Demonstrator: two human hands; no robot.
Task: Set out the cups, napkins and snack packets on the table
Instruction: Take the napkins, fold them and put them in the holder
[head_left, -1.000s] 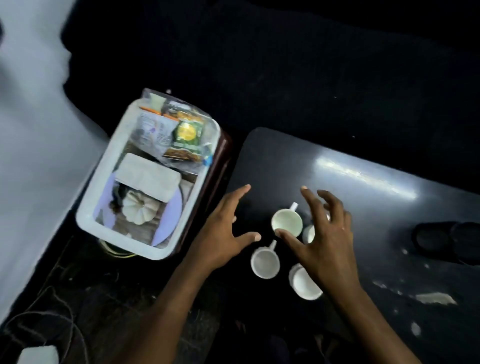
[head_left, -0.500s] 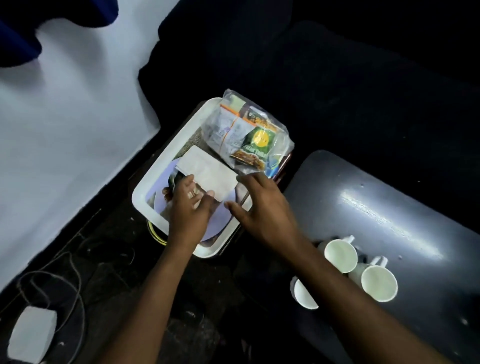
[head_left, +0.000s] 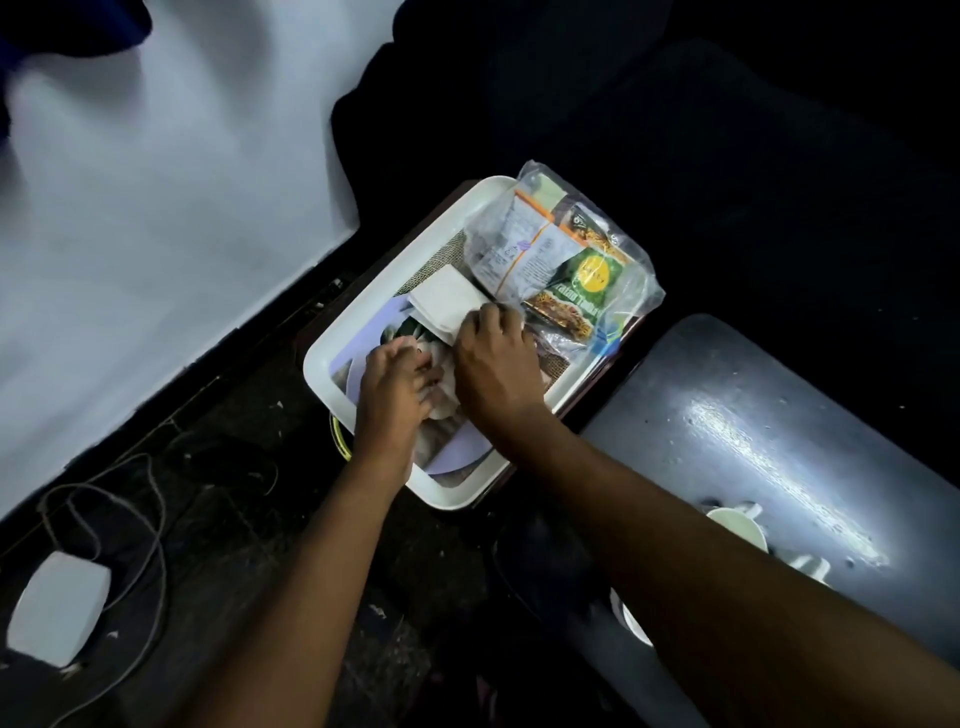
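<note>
A white tray (head_left: 363, 317) sits left of the dark table (head_left: 727, 405). A clear bag of snack packets (head_left: 566, 260) lies at its far end, with a white stack of napkins (head_left: 444, 304) beside the bag. My right hand (head_left: 498, 358) pinches the near edge of the napkins. Next to it, my left hand (head_left: 395, 384) is curled over the tray floor, touching something white; what it holds is hidden. On the table, a white cup (head_left: 737, 527) shows past my right forearm, which hides most of another cup (head_left: 631, 621).
On the dark floor at the lower left lies a white adapter box (head_left: 57, 608) with loose cables (head_left: 150, 499). A pale wall (head_left: 156, 208) fills the left side. The tray rests on a dark brown stand (head_left: 597, 374). Beyond it everything is black.
Both hands left the cups on the table and went to the tray. Since half a second ago, my right hand has closed on the napkins' edge and my left hand has curled beside it.
</note>
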